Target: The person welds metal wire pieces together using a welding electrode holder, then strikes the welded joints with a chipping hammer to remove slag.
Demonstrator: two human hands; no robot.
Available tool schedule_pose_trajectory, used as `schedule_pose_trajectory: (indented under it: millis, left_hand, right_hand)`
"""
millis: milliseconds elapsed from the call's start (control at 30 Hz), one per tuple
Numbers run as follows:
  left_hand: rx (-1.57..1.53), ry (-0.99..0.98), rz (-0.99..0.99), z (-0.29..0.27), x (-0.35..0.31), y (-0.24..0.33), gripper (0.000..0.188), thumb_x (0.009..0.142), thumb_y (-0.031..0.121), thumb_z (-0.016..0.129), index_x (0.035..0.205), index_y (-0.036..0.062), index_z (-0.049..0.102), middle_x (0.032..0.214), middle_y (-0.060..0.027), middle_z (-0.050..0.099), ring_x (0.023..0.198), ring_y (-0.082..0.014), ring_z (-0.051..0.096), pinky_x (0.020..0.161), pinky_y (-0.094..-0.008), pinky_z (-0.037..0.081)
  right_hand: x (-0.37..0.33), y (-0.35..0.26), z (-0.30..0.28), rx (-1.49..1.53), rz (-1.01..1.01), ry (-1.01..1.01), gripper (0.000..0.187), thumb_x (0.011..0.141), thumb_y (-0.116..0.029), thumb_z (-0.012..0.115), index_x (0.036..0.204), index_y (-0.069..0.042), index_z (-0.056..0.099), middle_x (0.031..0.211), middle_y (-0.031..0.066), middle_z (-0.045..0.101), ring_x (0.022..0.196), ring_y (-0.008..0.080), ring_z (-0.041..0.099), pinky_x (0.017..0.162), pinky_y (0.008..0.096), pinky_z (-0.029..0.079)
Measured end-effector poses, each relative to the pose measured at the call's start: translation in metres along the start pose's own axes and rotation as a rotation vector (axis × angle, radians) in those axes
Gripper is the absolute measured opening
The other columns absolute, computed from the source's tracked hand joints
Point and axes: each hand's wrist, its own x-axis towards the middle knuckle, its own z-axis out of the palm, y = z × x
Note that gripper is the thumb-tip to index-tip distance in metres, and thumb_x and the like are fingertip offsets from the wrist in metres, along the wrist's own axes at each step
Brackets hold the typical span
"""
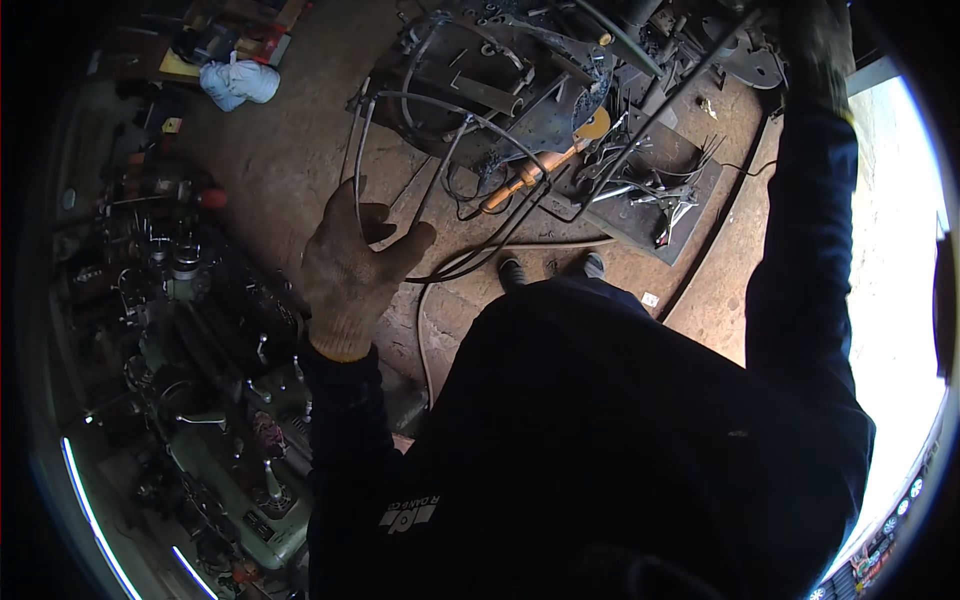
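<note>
A frame of bent, welded metal rods (443, 103) with rounded hoops and thin legs stands in front of me. My left hand (350, 262), in a brownish work glove, is at its left side. Its thumb stretches away from the bent fingers, and one thin rod runs across the fingers. The thumb tip is close to another leg of the frame. High at the right edge is my gloved right hand (818, 55), its fingers blurred and dark. A long dark rod (668, 103) slants up toward it; whether the hand grips that rod is unclear.
An orange angle grinder (530, 180) with a tan disc lies beyond the frame, beside a dark round metal plate (560, 75). Loose rods and tools cover a metal sheet (668, 235). A hose (422, 330) crosses the floor. A green machine with levers (235, 480) stands at left.
</note>
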Motion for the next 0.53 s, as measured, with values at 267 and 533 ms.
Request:
schedule_pose_trajectory:
  millis: [267,533]
  left_hand:
    - [-0.199,0.079,-0.143,0.041,-0.022,-0.033,0.080,0.071,0.027,0.087,0.132,-0.0054,0.047,0.101,-0.0174,0.070,0.091,-0.0270,0.073,0.079,-0.0383,0.059]
    - [-0.437,-0.046,-0.277,0.091,-0.041,-0.077,0.073,0.078,0.031,0.082,0.136,0.0012,0.049,0.117,-0.0180,0.068,0.107,-0.0284,0.068,0.090,-0.0395,0.054]
  right_hand:
    - [-0.171,0.041,-0.070,-0.154,0.090,-0.101,0.045,0.093,-0.026,0.070,0.128,-0.002,0.054,0.096,0.0113,0.068,0.082,0.0233,0.070,0.070,0.0355,0.059]
    - [-0.351,-0.014,-0.093,0.201,0.709,-0.097,0.080,0.083,-0.038,0.082,0.148,-0.011,0.045,0.119,0.0098,0.067,0.104,0.0242,0.068,0.089,0.0396,0.057]
